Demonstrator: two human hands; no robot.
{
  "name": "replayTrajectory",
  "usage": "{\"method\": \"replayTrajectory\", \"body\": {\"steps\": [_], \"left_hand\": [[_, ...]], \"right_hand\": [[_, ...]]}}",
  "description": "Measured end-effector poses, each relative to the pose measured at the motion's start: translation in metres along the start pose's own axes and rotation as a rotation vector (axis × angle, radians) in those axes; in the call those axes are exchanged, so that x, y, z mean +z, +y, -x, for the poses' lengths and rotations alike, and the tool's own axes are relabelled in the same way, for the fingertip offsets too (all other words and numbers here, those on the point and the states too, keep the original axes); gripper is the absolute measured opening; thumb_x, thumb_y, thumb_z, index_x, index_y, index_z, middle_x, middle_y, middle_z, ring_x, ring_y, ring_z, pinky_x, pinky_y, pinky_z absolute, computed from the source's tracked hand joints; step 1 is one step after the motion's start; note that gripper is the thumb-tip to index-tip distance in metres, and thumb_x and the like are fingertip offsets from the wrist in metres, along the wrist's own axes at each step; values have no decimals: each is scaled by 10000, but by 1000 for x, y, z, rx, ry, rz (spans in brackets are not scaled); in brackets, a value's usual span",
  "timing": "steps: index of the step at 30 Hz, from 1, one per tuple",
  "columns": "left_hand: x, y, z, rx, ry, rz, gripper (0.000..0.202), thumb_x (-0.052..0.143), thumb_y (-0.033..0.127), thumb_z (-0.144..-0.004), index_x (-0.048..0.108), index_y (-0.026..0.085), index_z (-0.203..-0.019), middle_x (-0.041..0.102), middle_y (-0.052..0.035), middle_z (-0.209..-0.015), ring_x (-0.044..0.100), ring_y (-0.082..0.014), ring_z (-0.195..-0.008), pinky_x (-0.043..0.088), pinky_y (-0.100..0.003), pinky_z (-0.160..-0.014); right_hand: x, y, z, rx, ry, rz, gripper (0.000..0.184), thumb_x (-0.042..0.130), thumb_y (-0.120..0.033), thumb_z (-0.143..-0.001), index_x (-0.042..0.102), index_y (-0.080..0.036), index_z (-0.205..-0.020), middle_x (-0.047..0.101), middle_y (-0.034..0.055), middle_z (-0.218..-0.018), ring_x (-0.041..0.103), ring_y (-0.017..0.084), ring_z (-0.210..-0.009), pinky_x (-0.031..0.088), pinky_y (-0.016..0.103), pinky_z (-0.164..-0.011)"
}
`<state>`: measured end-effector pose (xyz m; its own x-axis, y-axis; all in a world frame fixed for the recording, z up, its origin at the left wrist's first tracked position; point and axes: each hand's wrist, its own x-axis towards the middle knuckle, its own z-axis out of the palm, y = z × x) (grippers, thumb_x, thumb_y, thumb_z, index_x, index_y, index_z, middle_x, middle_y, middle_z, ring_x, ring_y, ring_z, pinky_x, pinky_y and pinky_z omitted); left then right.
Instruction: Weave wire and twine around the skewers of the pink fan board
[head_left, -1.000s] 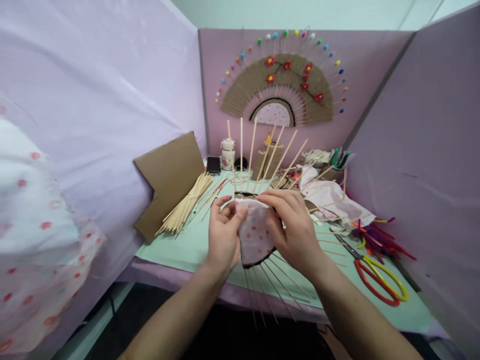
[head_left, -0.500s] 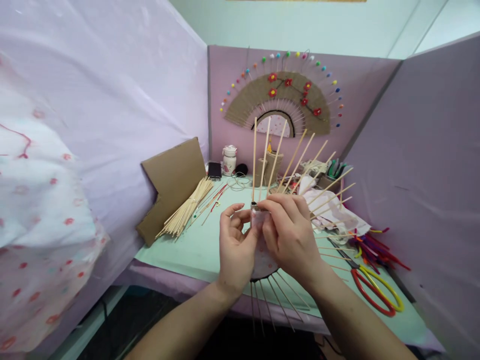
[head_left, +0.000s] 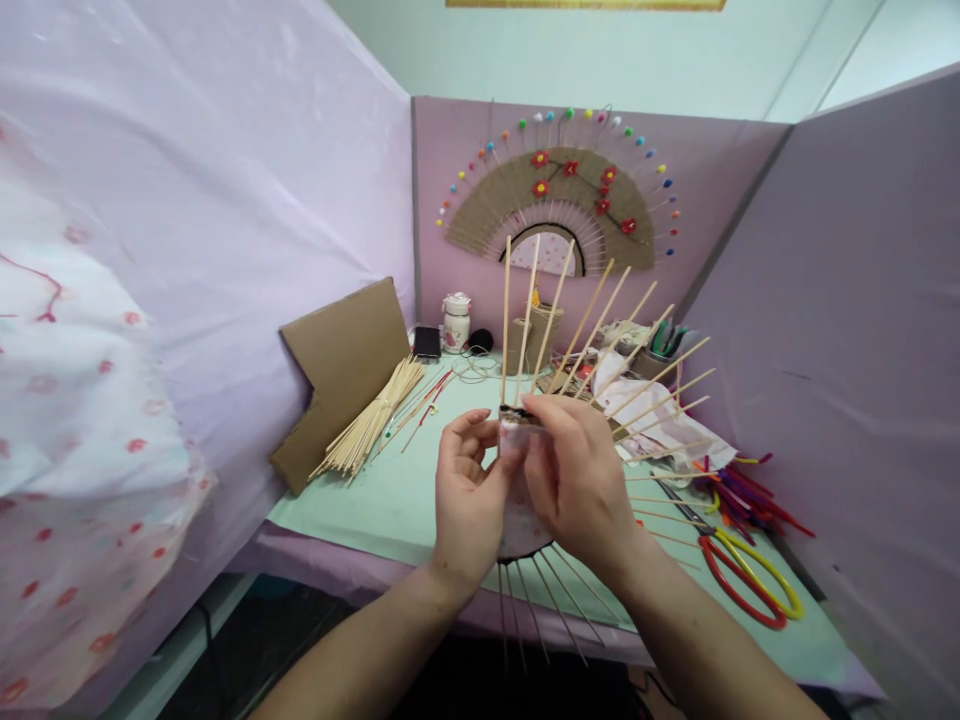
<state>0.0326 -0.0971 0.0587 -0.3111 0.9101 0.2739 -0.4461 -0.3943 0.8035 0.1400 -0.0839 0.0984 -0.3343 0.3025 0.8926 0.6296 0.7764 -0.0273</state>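
Note:
Between my hands is a half-round fan base (head_left: 523,520) covered in pale fabric with small reddish dots and edged in black. Thin wooden sticks (head_left: 600,315) radiate from its curved side, up, right and down. My left hand (head_left: 471,495) is closed on the base's left, straight edge, thumb on the fabric. My right hand (head_left: 581,465) pinches near the upper end, fingertips beside the dark trim (head_left: 516,412) at the corner. The right hand's fingers hide part of the base and the lower ends of several sticks.
A stick bundle (head_left: 382,410) and folded cardboard (head_left: 349,370) lie left. Behind stand a white bottle (head_left: 456,322), a phone (head_left: 427,342) and twine rolls (head_left: 544,335). Right are scissors (head_left: 742,580), pipe cleaners (head_left: 750,500) and fabric (head_left: 667,425). A decorated fan (head_left: 559,200) hangs on the back panel.
My right fingers have shifted slightly at the top corner, so more of the dark trim shows there. My left hand keeps its hold. The view has moved a little.

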Motion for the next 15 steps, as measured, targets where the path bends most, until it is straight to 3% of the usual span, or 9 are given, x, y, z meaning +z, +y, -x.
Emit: {"method": "replayTrajectory", "body": {"steps": [3, 7, 15], "left_hand": [[-1, 1, -2, 9, -15, 7, 386, 704, 217, -755, 514, 243, -1090, 616, -8, -998, 585, -127, -966, 461, -277, -886], [-2, 1, -5, 16, -16, 5, 345, 687, 231, -772, 534, 225, -1081, 606, -26, -1044, 573, -131, -1004, 442, -279, -922], [0, 1, -9, -87, -91, -37, 365, 653, 319, -799, 492, 224, -1113, 643, -34, -971, 617, -146, -889, 480, -272, -792]], "right_hand": [[-2, 3, 1, -22, 66, -30, 510, 473, -48, -809, 417, -171, -1301, 581, 136, -1139, 536, 246, -1077, 452, 437, -903], [-1, 3, -2, -53, -38, -19, 462, 447, -61, -832, 425, -173, -1280, 617, 117, -1088, 552, 233, -1040, 449, 422, -893], [-4, 5, 6, -56, -54, -40, 489, 473, -38, -826, 411, -161, -1295, 594, 138, -1174, 537, 235, -1113, 464, 426, -918]]}}
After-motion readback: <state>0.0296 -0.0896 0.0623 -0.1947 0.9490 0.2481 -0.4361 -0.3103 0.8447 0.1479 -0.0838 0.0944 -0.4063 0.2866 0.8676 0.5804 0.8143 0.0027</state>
